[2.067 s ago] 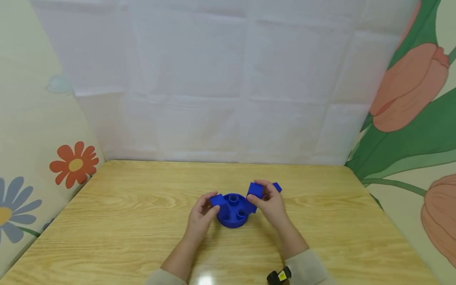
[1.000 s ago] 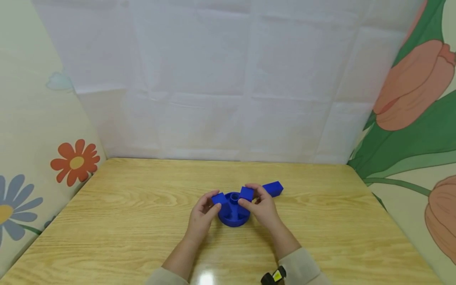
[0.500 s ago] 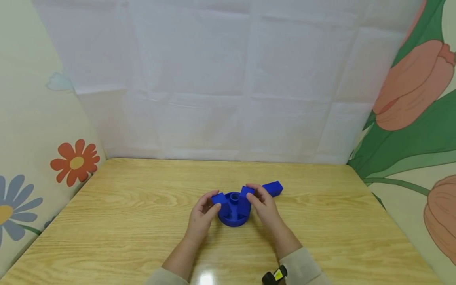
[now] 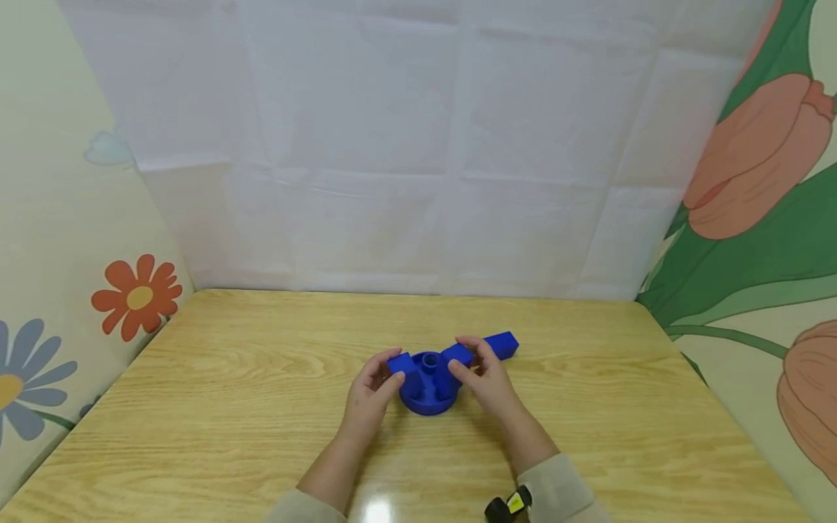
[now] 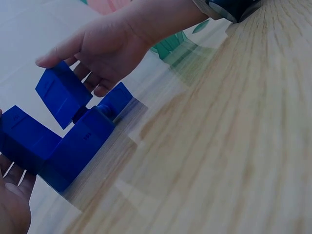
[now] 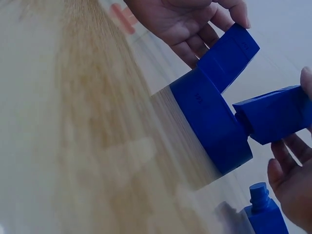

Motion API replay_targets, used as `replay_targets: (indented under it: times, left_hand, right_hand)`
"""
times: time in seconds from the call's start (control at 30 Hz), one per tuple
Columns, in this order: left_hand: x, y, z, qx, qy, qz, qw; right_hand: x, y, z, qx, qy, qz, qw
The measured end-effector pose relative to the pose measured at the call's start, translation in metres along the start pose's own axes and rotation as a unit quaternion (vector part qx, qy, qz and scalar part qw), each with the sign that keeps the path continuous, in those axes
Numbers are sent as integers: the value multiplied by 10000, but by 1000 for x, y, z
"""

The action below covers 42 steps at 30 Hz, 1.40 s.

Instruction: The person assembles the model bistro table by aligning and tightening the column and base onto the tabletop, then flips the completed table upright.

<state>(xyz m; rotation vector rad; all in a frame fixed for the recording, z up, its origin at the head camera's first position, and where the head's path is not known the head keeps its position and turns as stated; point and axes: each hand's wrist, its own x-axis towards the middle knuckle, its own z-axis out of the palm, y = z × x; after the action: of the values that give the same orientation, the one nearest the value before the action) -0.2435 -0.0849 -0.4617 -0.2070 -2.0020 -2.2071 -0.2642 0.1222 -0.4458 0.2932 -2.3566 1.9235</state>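
Observation:
A round blue base with raised sockets lies on the table between both hands. My left hand grips a blue rectangular block that stands tilted outward on the base's left side. A second blue block leans outward on the right, its narrow peg end meeting the base. Thumb and fingers of my right hand pinch that block near its top. How deep its peg sits in the socket is hidden. One socket at the back of the base shows unfilled.
Behind my right hand a third blue block lies on its side; its stepped round peg shows in the right wrist view. The wood-grain table meets a white cloth backdrop at the back.
The right hand has brought its block leftward and down onto the base. Over the last half second that block has turned and leaned rightward. My left hand has stayed almost still.

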Motion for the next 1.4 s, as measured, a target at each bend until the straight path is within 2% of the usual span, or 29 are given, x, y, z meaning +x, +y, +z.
replay_targets:
  times: [0.23, 0.53, 0.77, 0.83, 1.07, 1.4]
  left_hand:
    - [1, 0, 0, 5, -26, -23, 10000]
    - [0, -1, 0, 18, -25, -18, 10000]
    - [1, 0, 0, 78, -7, -65, 9999]
    - [1, 0, 0, 99, -12, -75, 9999]
    - [0, 0, 0, 85, -26, -51, 9999]
    - [0, 1, 0, 88, -36, 14, 10000]
  right_hand:
    - [-4, 3, -8, 535, -148, -114, 9984]
    - [-7, 1, -14, 729, -206, -117, 9971]
    - [-12, -1, -21, 283, -382, 188, 9987]
    - [-13, 0, -23, 303, -485, 222, 9981]
    - [-17, 3, -30, 698, -807, -223, 9940]
    - [-19, 2, -28, -111, -811, -367, 9960]
